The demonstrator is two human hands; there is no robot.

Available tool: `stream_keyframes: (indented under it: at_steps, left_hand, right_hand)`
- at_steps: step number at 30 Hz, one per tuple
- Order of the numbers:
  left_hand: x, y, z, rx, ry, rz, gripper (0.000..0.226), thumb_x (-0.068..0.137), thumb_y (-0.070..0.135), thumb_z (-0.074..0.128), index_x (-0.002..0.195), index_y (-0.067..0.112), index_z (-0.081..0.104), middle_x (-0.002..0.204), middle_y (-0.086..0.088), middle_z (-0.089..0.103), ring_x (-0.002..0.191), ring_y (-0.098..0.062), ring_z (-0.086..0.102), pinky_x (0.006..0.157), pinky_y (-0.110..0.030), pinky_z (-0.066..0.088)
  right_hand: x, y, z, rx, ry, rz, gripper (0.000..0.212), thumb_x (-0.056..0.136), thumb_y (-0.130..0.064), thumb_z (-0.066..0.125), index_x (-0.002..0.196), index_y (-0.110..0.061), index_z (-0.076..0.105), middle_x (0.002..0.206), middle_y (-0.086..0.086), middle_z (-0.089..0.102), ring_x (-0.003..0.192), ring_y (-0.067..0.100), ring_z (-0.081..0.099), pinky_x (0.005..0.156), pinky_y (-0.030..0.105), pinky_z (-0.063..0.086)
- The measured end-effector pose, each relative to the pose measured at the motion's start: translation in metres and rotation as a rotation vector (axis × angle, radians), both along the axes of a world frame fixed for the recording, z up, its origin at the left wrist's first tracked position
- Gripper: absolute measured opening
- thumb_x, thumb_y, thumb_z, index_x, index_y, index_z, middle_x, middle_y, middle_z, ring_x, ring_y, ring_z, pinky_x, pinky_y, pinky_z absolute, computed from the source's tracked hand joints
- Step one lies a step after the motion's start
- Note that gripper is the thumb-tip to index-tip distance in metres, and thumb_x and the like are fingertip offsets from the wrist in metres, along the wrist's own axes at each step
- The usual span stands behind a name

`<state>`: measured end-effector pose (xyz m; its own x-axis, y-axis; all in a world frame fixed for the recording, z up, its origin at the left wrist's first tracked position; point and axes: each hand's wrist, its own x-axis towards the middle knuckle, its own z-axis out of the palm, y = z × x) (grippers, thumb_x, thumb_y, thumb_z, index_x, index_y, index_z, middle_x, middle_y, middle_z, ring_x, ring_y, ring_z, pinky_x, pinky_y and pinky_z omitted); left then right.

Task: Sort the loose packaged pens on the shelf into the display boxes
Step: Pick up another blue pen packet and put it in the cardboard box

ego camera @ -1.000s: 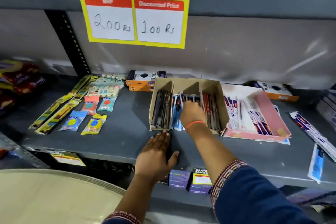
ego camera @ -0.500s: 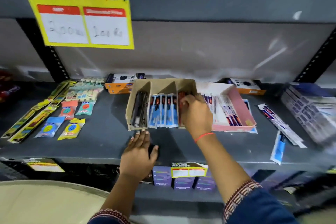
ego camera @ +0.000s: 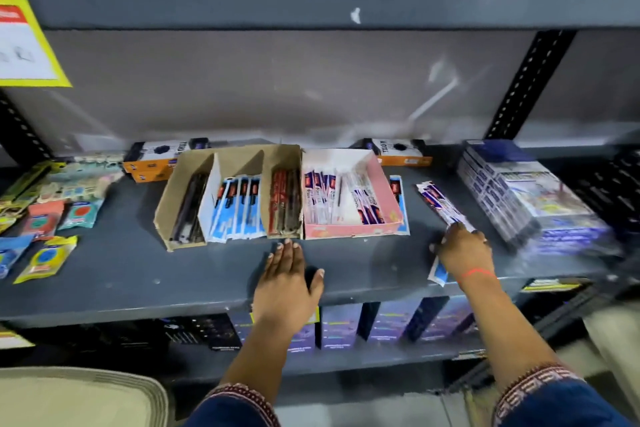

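**Pens on a grey metal shelf, both hands down**

Grey steel shelving (ego camera: 138, 274) fills the view, with a yellow price sign (ego camera: 24, 42) hanging at the upper left. On the far left of the shelf lie small coloured sachets (ego camera: 45, 218). Next comes a brown cardboard display box (ego camera: 166, 204) with three compartments: dark pens in the left one, blue-and-white packaged pens (ego camera: 239, 208) in the middle, red pens (ego camera: 285, 201) in the right. Touching its right side is a pink display box (ego camera: 391, 198) holding white-and-purple pen packs. The left hand (ego camera: 287, 284) lies flat on the shelf just in front of the two boxes, fingers spread, holding nothing. Further right, the right hand (ego camera: 465, 250) is pressed down over loose packaged pens (ego camera: 441, 204); a blue-and-white pack (ego camera: 438, 274) shows beneath the wrist. Whether the fingers have closed on a pack cannot be told. A stack of boxed stationery (ego camera: 530, 198) sits at the far right.
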<state>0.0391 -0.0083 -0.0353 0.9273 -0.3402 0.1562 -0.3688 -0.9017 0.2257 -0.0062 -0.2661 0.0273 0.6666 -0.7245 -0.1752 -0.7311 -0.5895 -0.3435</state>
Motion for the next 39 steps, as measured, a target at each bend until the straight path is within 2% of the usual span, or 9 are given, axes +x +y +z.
stream_keyframes:
  at_steps: [8,10,12,19,22,25,28,33,39]
  left_hand:
    - [-0.001,-0.001,0.004,0.015,-0.01,-0.001,0.068,0.095,0.05,0.025,0.146,0.008,0.01,0.156,-0.008,0.009,0.143,-0.018,0.004,0.112,-0.026,-0.005]
    - [-0.001,0.0,0.004,0.021,-0.007,-0.001,0.068,0.095,0.051,0.024,0.146,0.009,0.009,0.156,-0.006,0.008,0.143,-0.017,0.003,0.111,-0.025,-0.007]
    - [0.0,0.0,0.003,0.027,-0.006,0.002,0.068,0.095,0.051,0.023,0.146,0.01,0.008,0.157,-0.006,0.007,0.143,-0.016,0.002,0.11,-0.024,-0.008]
    - [0.0,0.001,0.004,0.026,0.016,-0.001,0.068,0.095,0.052,0.023,0.146,0.011,0.005,0.157,-0.005,0.004,0.143,-0.016,-0.001,0.109,-0.024,-0.01]
    - [0.0,0.002,0.004,0.017,0.032,-0.003,0.069,0.095,0.053,0.023,0.146,0.011,0.004,0.157,-0.004,0.003,0.143,-0.016,-0.002,0.11,-0.024,-0.01]
    - [0.001,0.003,0.003,0.022,0.042,-0.011,0.07,0.095,0.054,0.022,0.146,0.011,0.003,0.157,-0.004,0.002,0.143,-0.016,-0.003,0.108,-0.024,-0.011]
    - [0.003,0.003,0.002,0.026,0.049,-0.015,0.071,0.094,0.055,0.021,0.146,0.011,0.002,0.157,-0.004,0.001,0.143,-0.016,-0.004,0.107,-0.024,-0.012]
    - [0.002,0.006,0.001,0.006,0.052,-0.023,0.071,0.093,0.056,0.022,0.146,0.012,0.005,0.157,-0.004,0.004,0.143,-0.017,0.0,0.109,-0.025,-0.008]
    - [0.003,0.008,0.002,-0.015,0.037,-0.043,0.071,0.094,0.055,0.025,0.146,0.011,0.008,0.156,-0.006,0.011,0.142,-0.018,0.008,0.113,-0.027,0.001]
  right_hand:
    - [0.018,-0.018,0.005,0.323,-0.143,-0.112,0.047,0.077,0.004,0.062,0.119,0.005,0.041,0.12,0.03,0.057,0.113,0.04,0.056,0.093,0.041,0.046]
    - [0.02,-0.022,0.008,0.429,-0.152,-0.108,0.023,0.075,0.006,0.066,0.092,0.003,0.052,0.086,0.025,0.061,0.08,0.036,0.063,0.071,0.039,0.051]
    - [0.021,-0.028,0.011,0.642,-0.189,-0.107,0.031,0.075,0.008,0.067,0.062,-0.008,0.044,0.055,0.01,0.043,0.047,0.021,0.041,0.048,0.026,0.037]
    - [0.012,-0.023,0.02,1.342,-0.381,-0.275,0.018,0.088,-0.012,0.059,0.071,-0.008,0.058,0.034,-0.001,0.06,0.024,0.007,0.052,0.029,0.009,0.039]
    - [0.009,-0.011,0.026,1.223,-0.453,-0.149,0.023,0.088,-0.013,0.06,0.066,-0.007,0.058,0.034,-0.002,0.058,0.025,0.005,0.049,0.03,0.009,0.036]
    - [0.003,0.009,0.032,1.01,-0.628,0.064,0.023,0.084,-0.006,0.064,0.062,-0.01,0.062,0.054,0.002,0.063,0.047,0.008,0.053,0.048,0.015,0.043]
    - [-0.005,0.032,0.038,1.234,-0.752,0.127,0.016,0.085,-0.001,0.058,0.072,-0.008,0.063,0.064,0.003,0.066,0.06,0.011,0.056,0.059,0.018,0.045]
    - [-0.011,0.07,0.043,1.488,-0.815,0.156,0.019,0.084,0.009,0.053,0.082,-0.007,0.063,0.059,-0.004,0.072,0.052,0.003,0.065,0.054,0.016,0.052]
    - [-0.008,0.097,0.052,1.49,-0.907,0.266,0.04,0.078,0.013,0.055,0.057,-0.014,0.076,0.056,-0.001,0.073,0.053,0.004,0.069,0.053,0.013,0.055]
